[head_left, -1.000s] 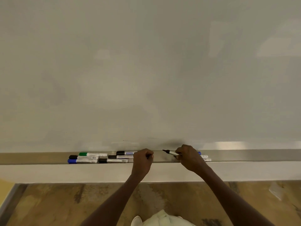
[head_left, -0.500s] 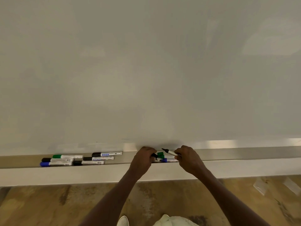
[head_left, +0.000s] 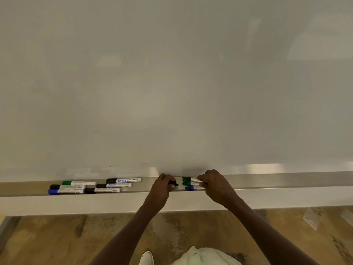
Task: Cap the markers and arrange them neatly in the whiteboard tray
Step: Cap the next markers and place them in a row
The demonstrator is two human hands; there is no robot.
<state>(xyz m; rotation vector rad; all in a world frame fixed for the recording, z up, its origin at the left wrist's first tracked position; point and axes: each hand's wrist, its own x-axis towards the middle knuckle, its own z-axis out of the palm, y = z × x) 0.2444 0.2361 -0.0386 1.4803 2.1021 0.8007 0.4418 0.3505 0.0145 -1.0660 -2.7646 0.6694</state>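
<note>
Whereas a second ago the left hand (head_left: 162, 185) sat knuckles-up on the tray edge with no cap showing, it now holds a black cap (head_left: 173, 183) that juts rightward from its curled fingers (head_left: 172, 186). The right hand (head_left: 214, 181) holds the uncapped black marker (head_left: 192, 179) as it did before, nib pointing left toward the cap; a small gap separates nib and cap. In my judgement the capping step is set up but not yet made: cap and nib are roughly in line and need only be brought together.

Right-hand fingers (head_left: 200, 178) are closed around the marker's silver barrel, pinching it just above the whiteboard tray (head_left: 286, 180). Beneath that marker lie a green-capped marker (head_left: 185, 182) and a blue-capped marker (head_left: 190, 188), partly hidden by the hand.

Well to the left in the tray, six capped markers (head_left: 91, 186) lie lengthwise in loose rows. These appear finished, though their alignment is uneven and may want tidying.
</note>
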